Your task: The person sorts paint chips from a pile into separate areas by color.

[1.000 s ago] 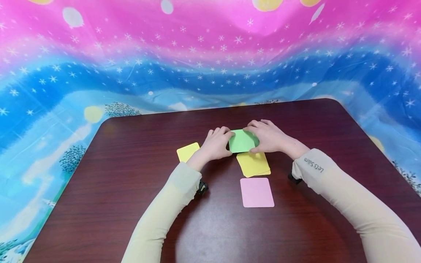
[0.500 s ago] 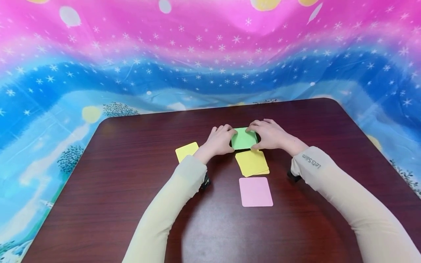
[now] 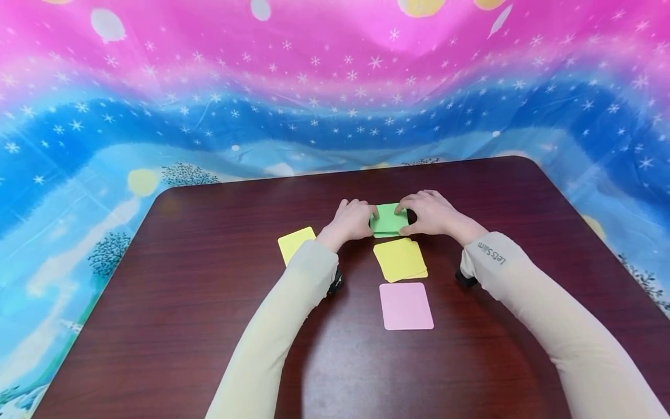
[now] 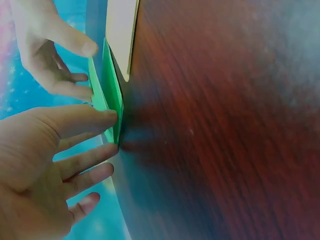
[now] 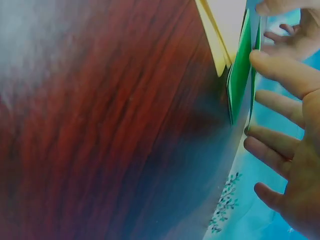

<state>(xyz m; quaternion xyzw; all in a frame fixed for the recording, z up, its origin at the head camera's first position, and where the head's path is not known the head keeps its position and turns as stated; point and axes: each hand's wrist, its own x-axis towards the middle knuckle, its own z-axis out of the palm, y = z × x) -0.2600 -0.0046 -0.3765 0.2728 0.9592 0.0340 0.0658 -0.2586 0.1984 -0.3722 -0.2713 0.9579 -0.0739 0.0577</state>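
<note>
A square green card point(image 3: 389, 217) is held between both hands, close over another green card point(image 4: 113, 82) on the far part of the table. My left hand point(image 3: 352, 220) pinches its left edge between thumb and fingers. On the right edge, my right hand point(image 3: 433, 213) pinches it the same way. Both wrist views show a narrow gap between the held card and the lower green one point(image 5: 240, 75). Nearer to me lies a small pile of yellow cards point(image 3: 400, 259), slightly fanned, and in front of it a pink card point(image 3: 406, 306).
A separate yellow card point(image 3: 296, 242) lies to the left, partly covered by my left sleeve. The dark red-brown table point(image 3: 220, 279) has rounded far corners. Behind it hangs a pink and blue patterned cloth point(image 3: 324, 105).
Both hands have brought the green card down and slightly away from the yellow pile. A lower green edge now shows beneath it. The left forearm has shifted to the right.
</note>
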